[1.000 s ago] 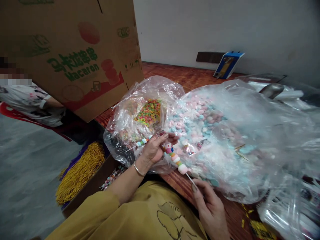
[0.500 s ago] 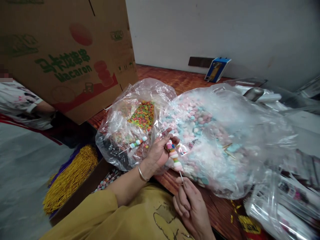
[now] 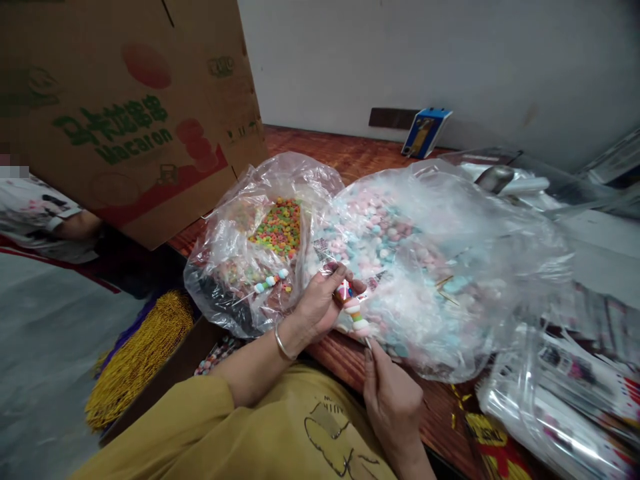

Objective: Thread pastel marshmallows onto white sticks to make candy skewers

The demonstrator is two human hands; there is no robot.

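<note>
My left hand [image 3: 323, 300], with a bangle at the wrist, pinches the top of a candy skewer [image 3: 357, 319] around a small, shiny, colourful wrapper. Pink, white, orange and green pieces are threaded below its fingers. My right hand [image 3: 393, 393] is closed on the thin stick just under the lowest piece. Behind the hands lies a clear bag of pink, blue and white candies [image 3: 380, 227]. To its left, an open clear bag holds small colourful ring candies [image 3: 277, 227]. Another candy skewer [image 3: 271, 281] rests on that bag.
A large cardboard box [image 3: 125, 133] stands at the left, with a person's arm [image 3: 77, 225] beside it. Gold twisted ties [image 3: 143, 360] lie in a bundle low left. Plastic packaging [image 3: 555, 413] is at right. A metal scoop [image 3: 494, 179] and blue device [image 3: 427, 133] sit further back.
My right hand has moved up the stick, close under the lowest candy piece. My left hand keeps its hold at the top. The whole view has shifted slightly.
</note>
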